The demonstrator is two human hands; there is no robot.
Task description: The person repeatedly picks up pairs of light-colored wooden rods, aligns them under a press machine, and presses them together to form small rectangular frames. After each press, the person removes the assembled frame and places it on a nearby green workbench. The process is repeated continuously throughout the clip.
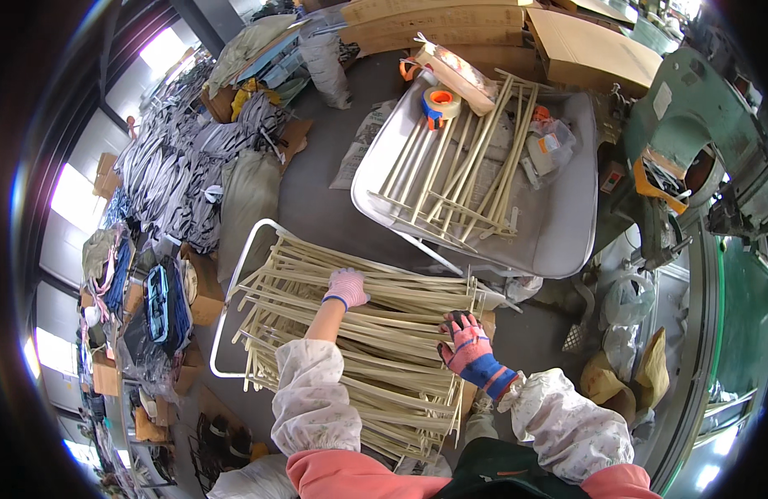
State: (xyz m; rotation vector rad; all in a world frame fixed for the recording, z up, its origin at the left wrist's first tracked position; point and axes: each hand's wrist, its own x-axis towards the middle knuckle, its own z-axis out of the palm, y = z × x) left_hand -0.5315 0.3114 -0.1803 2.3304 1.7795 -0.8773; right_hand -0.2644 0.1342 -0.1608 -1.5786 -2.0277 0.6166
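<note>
From the head view, we are leaning over a big heap of pale cream slatted frames made of thin sticks (376, 349), piled on a white wire rack (234, 283) right in front of us. Our left hand (346, 289), in a pink-and-white knit glove, lies flat and spread on the top of the heap near its far side, pressing rather than gripping. Our right hand (465, 343), in a pink, black and blue work glove, sits at the heap's right edge with fingers curled over the stick ends; it looks closed on them, though we cannot see the fingertips clearly.

Beyond the heap, well apart, a grey metal tray tabletop (567, 233) carries a smaller loose batch of the same cream stick frames (459, 179), with an orange tape dispenser (440, 104) at its far end and a small clear plastic bag (550, 145) beside them. A green machine (700, 125) stands to the right.

We judge this as squaring up or picking from the top layer. The next move would call for a firm grip at both sides so one frame lifts without snagging its neighbours.
</note>
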